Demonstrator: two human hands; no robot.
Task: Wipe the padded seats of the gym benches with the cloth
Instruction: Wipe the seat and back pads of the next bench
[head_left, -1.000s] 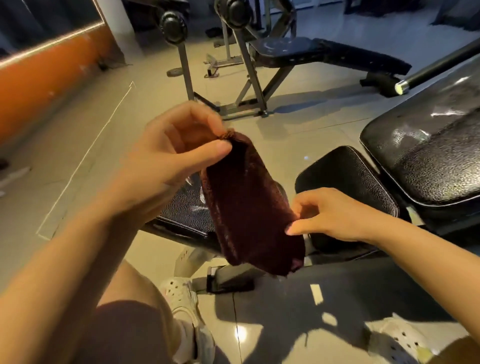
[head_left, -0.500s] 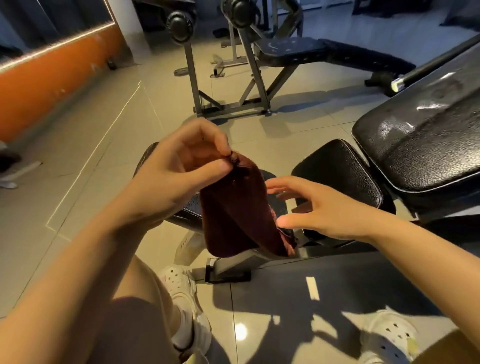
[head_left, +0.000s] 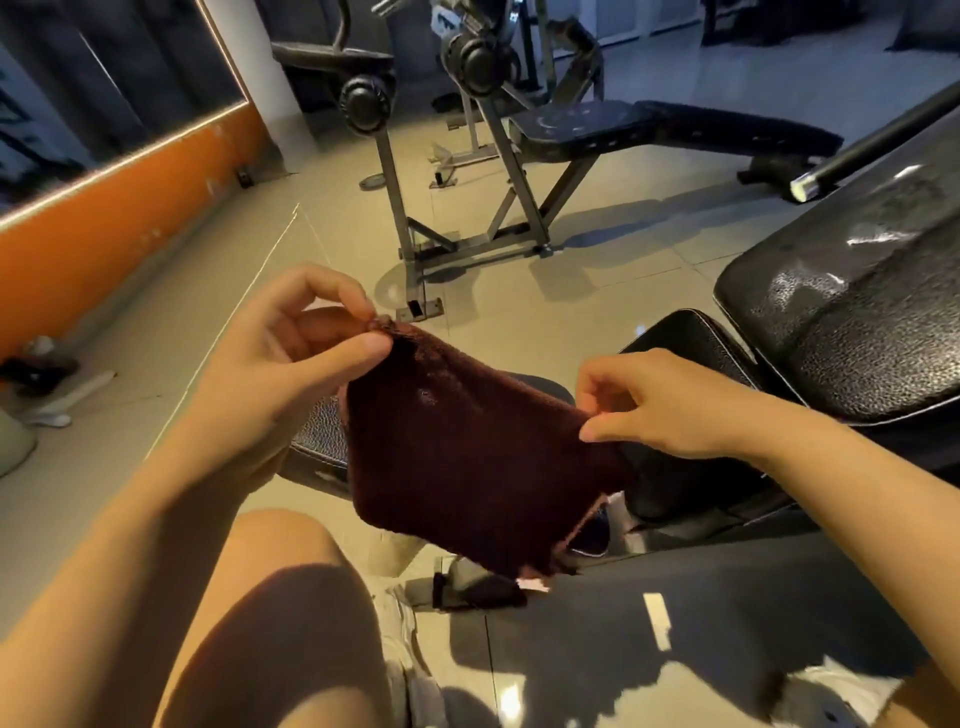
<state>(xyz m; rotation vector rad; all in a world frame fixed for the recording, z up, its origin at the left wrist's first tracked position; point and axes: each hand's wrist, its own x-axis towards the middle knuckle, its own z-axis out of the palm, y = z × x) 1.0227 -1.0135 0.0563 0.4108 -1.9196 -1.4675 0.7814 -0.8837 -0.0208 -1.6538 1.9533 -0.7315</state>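
Observation:
A dark maroon cloth (head_left: 467, 457) hangs spread in the air between both hands, in front of the near bench. My left hand (head_left: 280, 374) pinches its upper left corner between thumb and fingers. My right hand (head_left: 660, 410) pinches its right edge. Behind the cloth lies a small black padded seat (head_left: 319, 436), mostly hidden. Another black seat pad (head_left: 691, 348) sits to the right, with the large glossy black backrest pad (head_left: 857, 312) beyond it.
A second bench (head_left: 649, 127) on a grey metal frame (head_left: 467, 244) stands farther back on the tiled floor. A black bar with a white end cap (head_left: 802, 189) crosses at the right. An orange wall strip (head_left: 104, 234) runs along the left. My knee and white shoes are below.
My right hand has taken hold of the cloth's right edge, and the cloth, folded and narrow before, is now stretched wide between both hands.

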